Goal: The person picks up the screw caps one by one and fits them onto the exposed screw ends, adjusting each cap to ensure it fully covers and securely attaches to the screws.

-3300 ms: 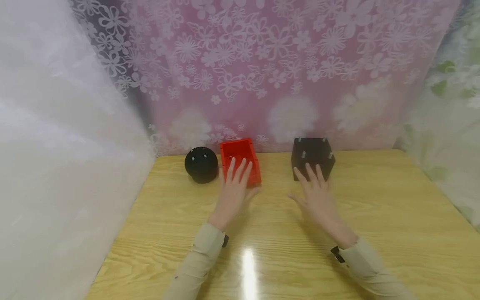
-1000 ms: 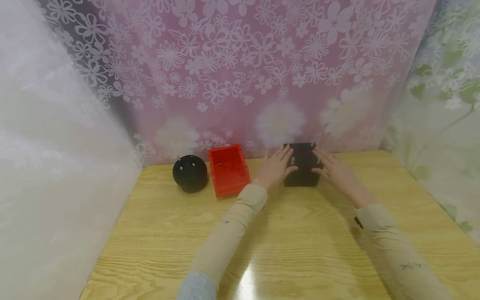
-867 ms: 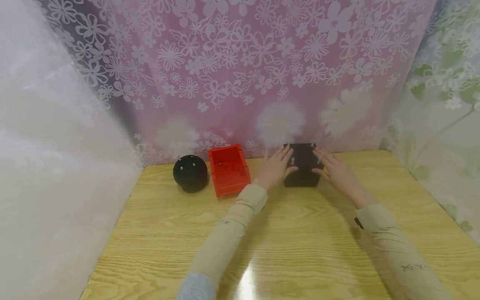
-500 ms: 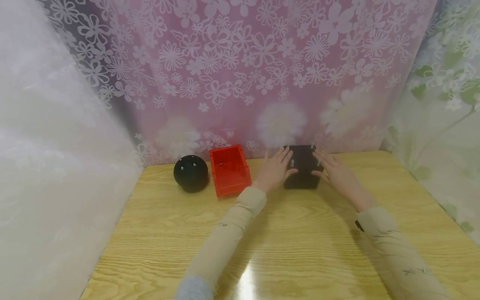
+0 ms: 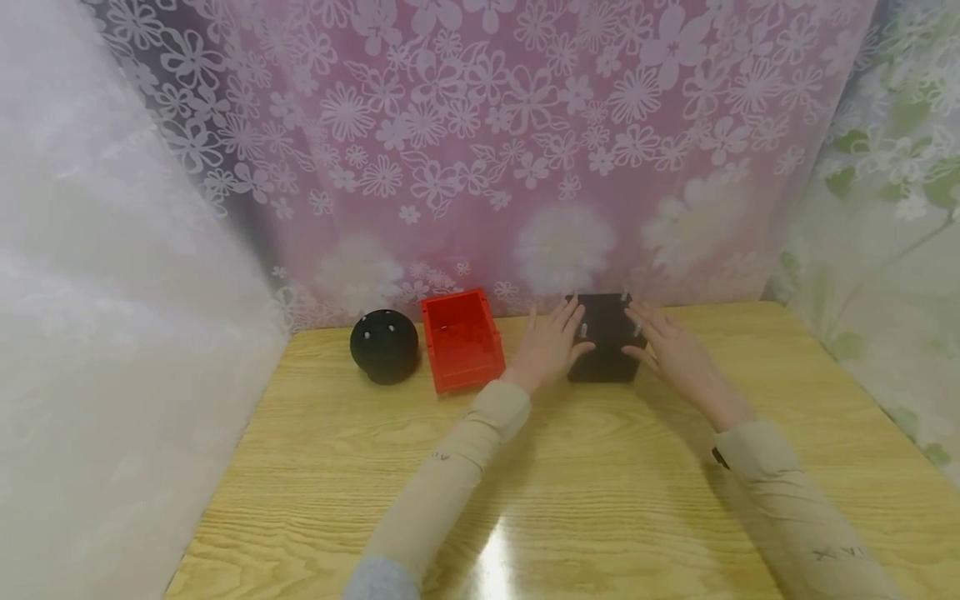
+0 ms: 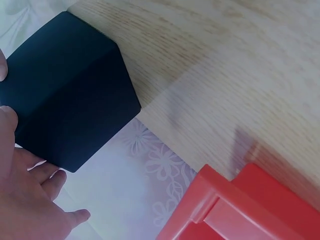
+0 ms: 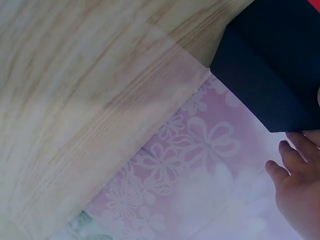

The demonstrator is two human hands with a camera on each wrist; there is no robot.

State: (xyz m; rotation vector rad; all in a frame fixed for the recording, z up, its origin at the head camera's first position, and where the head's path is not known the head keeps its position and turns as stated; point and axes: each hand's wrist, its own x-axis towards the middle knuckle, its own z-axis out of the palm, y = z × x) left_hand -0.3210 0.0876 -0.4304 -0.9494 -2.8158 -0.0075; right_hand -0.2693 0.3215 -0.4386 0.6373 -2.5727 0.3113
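Observation:
A black box (image 5: 606, 342) with small pale pegs on its top stands at the back of the table, between my two hands. My left hand (image 5: 543, 346) lies along its left side, fingers stretched forward and thumb toward its top. On the opposite side my right hand (image 5: 675, 350) mirrors this, its fingers extended by the right edge. The left wrist view shows the left hand's fingers (image 6: 45, 175) against the box's smooth dark wall (image 6: 75, 90). In the right wrist view the right hand (image 7: 300, 185) reaches the box's lower edge, partly cut off by the frame.
A red open bin (image 5: 461, 346) stands left of the black box, close to my left wrist. Farther left is a round black object (image 5: 385, 346) with similar pegs. A pink flowered curtain (image 5: 480, 125) hangs directly behind the wooden table (image 5: 570, 492).
Both hands have come to the black box's sides from spots over the red bin and in front of the box. In the last second the box has slid slightly toward me between them.

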